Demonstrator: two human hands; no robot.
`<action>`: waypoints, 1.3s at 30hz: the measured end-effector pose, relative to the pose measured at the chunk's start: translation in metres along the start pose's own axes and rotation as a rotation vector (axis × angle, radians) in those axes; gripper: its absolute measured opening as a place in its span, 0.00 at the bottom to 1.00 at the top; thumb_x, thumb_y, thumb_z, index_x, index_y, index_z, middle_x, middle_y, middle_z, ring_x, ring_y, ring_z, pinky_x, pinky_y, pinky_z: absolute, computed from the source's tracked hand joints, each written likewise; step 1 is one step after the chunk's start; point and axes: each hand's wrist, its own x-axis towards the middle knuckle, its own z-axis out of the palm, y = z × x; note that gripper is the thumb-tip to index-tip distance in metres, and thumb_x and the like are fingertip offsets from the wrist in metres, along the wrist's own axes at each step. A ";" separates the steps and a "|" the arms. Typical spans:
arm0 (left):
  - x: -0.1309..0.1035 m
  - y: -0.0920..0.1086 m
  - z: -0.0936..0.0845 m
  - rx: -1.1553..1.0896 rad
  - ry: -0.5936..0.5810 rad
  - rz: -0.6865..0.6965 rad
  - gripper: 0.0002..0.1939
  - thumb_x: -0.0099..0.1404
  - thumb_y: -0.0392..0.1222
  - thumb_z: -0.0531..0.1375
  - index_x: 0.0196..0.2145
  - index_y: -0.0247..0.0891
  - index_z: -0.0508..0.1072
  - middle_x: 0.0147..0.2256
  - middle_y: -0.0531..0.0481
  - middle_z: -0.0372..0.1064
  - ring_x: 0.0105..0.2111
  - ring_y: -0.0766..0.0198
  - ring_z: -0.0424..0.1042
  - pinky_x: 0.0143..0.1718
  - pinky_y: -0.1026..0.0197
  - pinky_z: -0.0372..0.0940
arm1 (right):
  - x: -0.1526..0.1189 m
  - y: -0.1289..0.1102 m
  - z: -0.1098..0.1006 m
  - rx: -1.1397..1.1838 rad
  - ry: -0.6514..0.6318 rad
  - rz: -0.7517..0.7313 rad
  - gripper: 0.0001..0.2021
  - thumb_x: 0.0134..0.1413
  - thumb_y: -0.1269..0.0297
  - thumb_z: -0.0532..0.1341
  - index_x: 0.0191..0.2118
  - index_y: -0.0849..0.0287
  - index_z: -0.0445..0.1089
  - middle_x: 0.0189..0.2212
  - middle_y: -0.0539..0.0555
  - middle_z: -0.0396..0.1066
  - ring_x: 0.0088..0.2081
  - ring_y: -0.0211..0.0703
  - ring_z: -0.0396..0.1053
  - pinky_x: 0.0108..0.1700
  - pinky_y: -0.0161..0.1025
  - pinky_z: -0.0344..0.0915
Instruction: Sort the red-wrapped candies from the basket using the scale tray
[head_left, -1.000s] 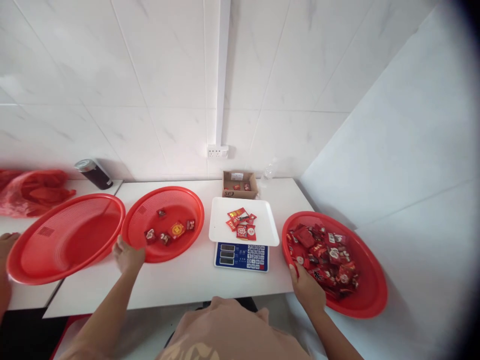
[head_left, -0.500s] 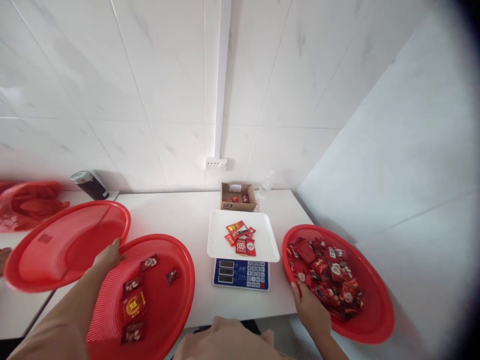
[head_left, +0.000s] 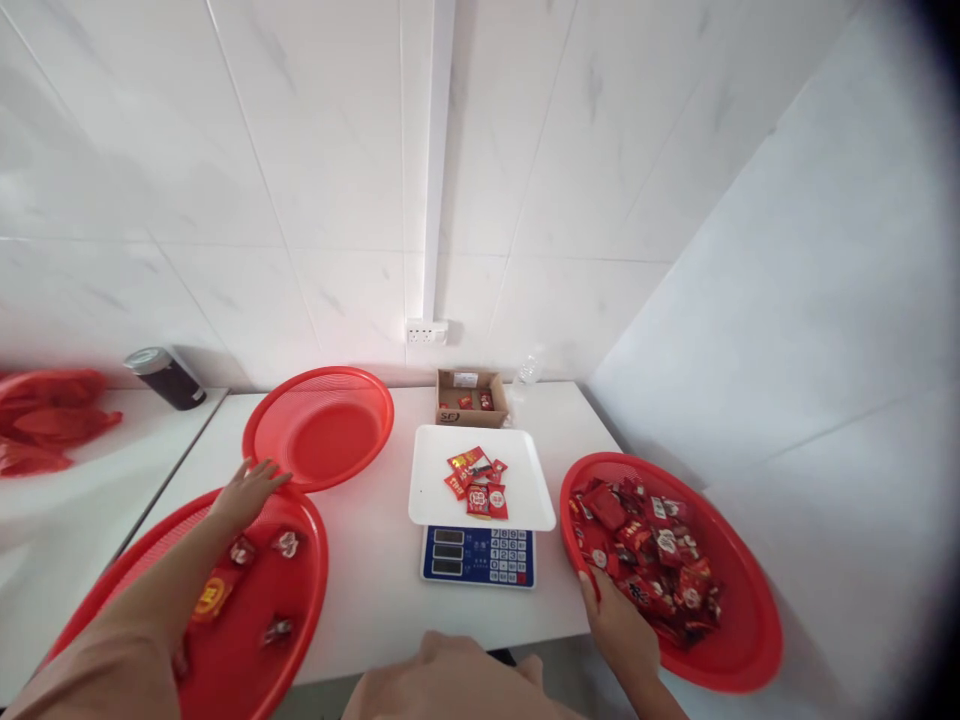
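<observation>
My left hand [head_left: 251, 492] reaches over the near-left red basket [head_left: 316, 560], its fingers spread beside the far rim. In that basket lie a few red packets, among them one with a yellow emblem [head_left: 213, 598]. A red basket with nothing visible in it [head_left: 382, 420] stands just beyond my fingertips. On the right, my right hand [head_left: 619, 620] grips the near-left rim of another red basket [head_left: 761, 610], heaped with small red snack packets [head_left: 667, 545]. Between the hands sits a blue digital scale [head_left: 480, 556] with several red packets [head_left: 480, 482] on its white pan [head_left: 435, 500].
Behind the scale stand a cardboard box [head_left: 472, 412] with red packets inside and a clear plastic bottle [head_left: 531, 368]. A dark cup [head_left: 166, 380] and red plastic bags [head_left: 52, 415] lie at the far left. Walls border the table behind and at right.
The far-left basket has moved right to the back of the table. The near-left basket has shifted left. My left hand's fingers have spread; my right hand still grips its basket.
</observation>
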 end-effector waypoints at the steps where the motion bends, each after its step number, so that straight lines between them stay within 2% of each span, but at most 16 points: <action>1: 0.002 -0.002 -0.001 0.019 0.031 -0.048 0.31 0.55 0.21 0.46 0.52 0.41 0.71 0.56 0.42 0.64 0.61 0.53 0.54 0.62 0.45 0.42 | 0.000 0.000 0.000 0.006 -0.002 -0.002 0.29 0.61 0.50 0.37 0.57 0.58 0.61 0.52 0.59 0.69 0.49 0.52 0.69 0.42 0.44 0.67; 4: 0.007 0.003 -0.009 -0.006 0.137 -0.206 0.30 0.56 0.23 0.46 0.54 0.36 0.68 0.58 0.37 0.59 0.63 0.47 0.48 0.61 0.40 0.41 | 0.000 -0.001 0.000 0.014 -0.009 0.008 0.29 0.61 0.50 0.37 0.57 0.58 0.61 0.52 0.59 0.68 0.50 0.52 0.69 0.42 0.43 0.67; 6: 0.011 0.021 -0.015 -0.121 0.169 -0.227 0.29 0.59 0.27 0.45 0.57 0.34 0.64 0.59 0.37 0.58 0.63 0.47 0.48 0.61 0.40 0.43 | 0.000 -0.001 -0.001 0.012 -0.017 0.027 0.29 0.61 0.50 0.37 0.57 0.58 0.61 0.52 0.59 0.68 0.49 0.53 0.69 0.43 0.44 0.67; 9: 0.014 0.070 -0.014 -0.297 0.087 -0.085 0.24 0.67 0.39 0.43 0.59 0.37 0.61 0.56 0.41 0.63 0.58 0.53 0.59 0.58 0.47 0.52 | -0.001 -0.004 -0.005 0.006 -0.015 0.030 0.29 0.61 0.50 0.37 0.57 0.58 0.62 0.52 0.60 0.69 0.48 0.53 0.70 0.43 0.46 0.67; 11: 0.012 0.106 -0.007 -0.344 0.015 0.029 0.23 0.67 0.45 0.47 0.57 0.41 0.63 0.55 0.44 0.65 0.57 0.55 0.61 0.59 0.49 0.51 | -0.003 -0.006 -0.008 0.002 -0.011 0.018 0.29 0.61 0.51 0.37 0.57 0.60 0.61 0.52 0.61 0.69 0.49 0.53 0.69 0.43 0.47 0.67; 14: 0.006 0.145 0.001 -0.360 -0.040 0.071 0.21 0.67 0.46 0.47 0.55 0.41 0.65 0.51 0.43 0.70 0.52 0.54 0.66 0.56 0.49 0.53 | -0.004 -0.009 -0.012 0.001 -0.019 0.024 0.29 0.61 0.52 0.38 0.57 0.61 0.61 0.52 0.62 0.68 0.49 0.52 0.69 0.43 0.46 0.67; 17: 0.010 0.162 -0.001 -0.358 -0.052 0.016 0.22 0.69 0.44 0.43 0.56 0.38 0.64 0.48 0.39 0.70 0.47 0.53 0.69 0.50 0.50 0.58 | -0.005 -0.009 -0.011 0.013 -0.016 0.046 0.29 0.61 0.50 0.37 0.57 0.57 0.62 0.52 0.61 0.69 0.48 0.53 0.69 0.43 0.46 0.67; 21: 0.027 0.172 -0.009 -0.373 -0.045 -0.056 0.21 0.69 0.43 0.42 0.56 0.38 0.63 0.48 0.38 0.70 0.47 0.50 0.68 0.48 0.49 0.58 | 0.000 0.000 -0.004 0.074 -0.027 0.040 0.30 0.60 0.49 0.37 0.58 0.58 0.60 0.52 0.61 0.68 0.50 0.54 0.68 0.46 0.48 0.66; 24: 0.034 0.181 -0.010 -0.409 -0.040 -0.084 0.22 0.69 0.43 0.43 0.56 0.36 0.62 0.48 0.35 0.70 0.47 0.49 0.69 0.47 0.48 0.58 | 0.008 -0.001 -0.004 0.108 0.118 -0.079 0.29 0.58 0.51 0.42 0.59 0.63 0.57 0.56 0.64 0.63 0.56 0.55 0.62 0.53 0.49 0.61; 26: 0.031 0.188 -0.008 -0.445 -0.038 -0.075 0.22 0.69 0.44 0.43 0.57 0.37 0.61 0.48 0.36 0.70 0.46 0.50 0.69 0.47 0.50 0.59 | 0.015 -0.015 -0.009 0.118 0.242 -0.209 0.29 0.57 0.52 0.46 0.59 0.64 0.57 0.59 0.65 0.59 0.60 0.54 0.56 0.58 0.49 0.56; 28: 0.026 0.196 -0.005 -0.479 -0.036 -0.052 0.22 0.68 0.44 0.43 0.57 0.39 0.61 0.49 0.37 0.69 0.48 0.51 0.69 0.47 0.53 0.59 | 0.023 -0.040 -0.016 0.141 0.267 -0.348 0.27 0.58 0.53 0.48 0.58 0.63 0.59 0.59 0.65 0.57 0.61 0.53 0.54 0.60 0.49 0.53; 31: 0.016 0.210 -0.001 -0.526 0.058 -0.007 0.23 0.68 0.42 0.44 0.58 0.37 0.60 0.55 0.37 0.64 0.54 0.51 0.63 0.53 0.52 0.56 | 0.038 -0.089 -0.022 0.171 0.182 -0.492 0.25 0.58 0.54 0.50 0.59 0.58 0.59 0.61 0.61 0.54 0.62 0.52 0.51 0.60 0.50 0.51; 34: 0.007 0.226 0.001 -0.610 0.215 0.046 0.22 0.66 0.42 0.47 0.57 0.37 0.62 0.57 0.37 0.61 0.59 0.50 0.55 0.60 0.47 0.48 | 0.055 -0.131 -0.024 0.148 0.011 -0.518 0.30 0.56 0.52 0.55 0.62 0.56 0.53 0.65 0.62 0.46 0.65 0.56 0.43 0.61 0.54 0.48; 37: -0.002 0.243 -0.002 -0.731 0.243 0.115 0.22 0.65 0.45 0.49 0.55 0.39 0.64 0.57 0.39 0.61 0.61 0.51 0.54 0.61 0.46 0.46 | 0.068 -0.156 -0.025 0.095 -0.122 -0.547 0.39 0.50 0.47 0.60 0.64 0.53 0.48 0.67 0.62 0.37 0.66 0.61 0.34 0.61 0.59 0.42; 39: -0.006 0.252 -0.004 -0.812 0.214 0.142 0.22 0.64 0.46 0.51 0.54 0.41 0.65 0.57 0.41 0.61 0.61 0.52 0.54 0.61 0.47 0.48 | 0.075 -0.163 -0.027 0.065 -0.144 -0.575 0.41 0.46 0.48 0.63 0.64 0.51 0.49 0.67 0.61 0.36 0.66 0.63 0.33 0.61 0.60 0.42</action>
